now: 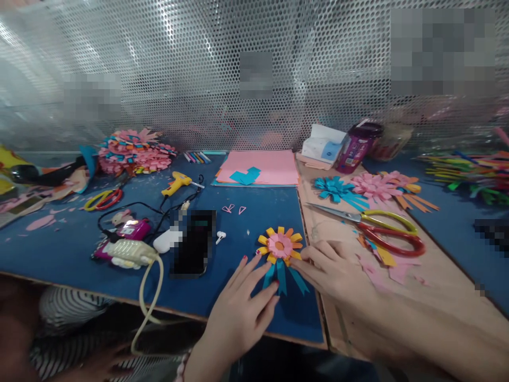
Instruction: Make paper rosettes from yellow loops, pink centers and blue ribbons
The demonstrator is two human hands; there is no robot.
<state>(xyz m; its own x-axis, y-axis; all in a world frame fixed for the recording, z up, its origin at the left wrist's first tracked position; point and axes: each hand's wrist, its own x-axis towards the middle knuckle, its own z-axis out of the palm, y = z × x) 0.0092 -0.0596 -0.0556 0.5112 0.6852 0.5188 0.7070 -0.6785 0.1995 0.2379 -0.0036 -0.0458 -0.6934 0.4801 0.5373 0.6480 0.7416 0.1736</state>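
A paper flower (280, 246) with yellow and orange petals, a pink centre and blue ribbon tails (283, 277) lies on the blue table (63, 254) near its front edge. My left hand (240, 307) lies flat to the flower's lower left, fingers stretched toward the blue tails and touching them. My right hand (336, 270) rests on the brown board (437, 302), its fingertips at the flower's right edge and on the tails. Neither hand holds anything.
Red and yellow scissors (377, 228) lie on the board behind my right hand, with blue and pink paper flowers (369, 188) beyond. A yellow glue gun (178, 182), a phone (194, 241), pink paper sheets (260, 167) and a pile of paper flowers (133, 151) fill the table.
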